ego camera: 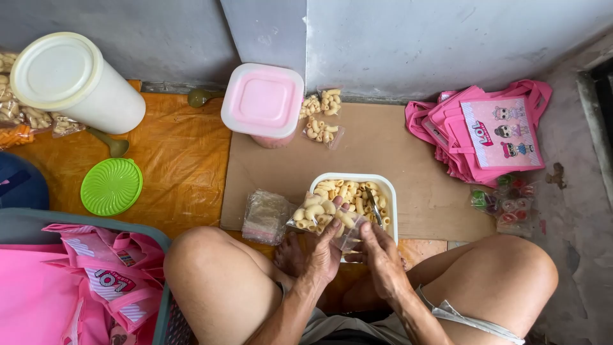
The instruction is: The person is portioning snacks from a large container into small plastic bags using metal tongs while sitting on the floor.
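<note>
While sitting cross-legged on the floor, the person is pinching a small clear bag (322, 216) of pasta-shaped snacks with both hands: left hand (324, 254) gripping its lower edge, right hand (382, 255) closing on its open mouth. Just beyond is sitting a white tray (391, 191) of loose snacks, a spoon (374, 207) in it. The step looks like sealing; steady fingers are needed.

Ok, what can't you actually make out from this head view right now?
- Open end of the small clear bag: covered by left hand and right hand.
- Spoon in the white tray: bowl buried in snacks.
- Pink bags in the basket: cut off by the frame's bottom-left edge.
</note>
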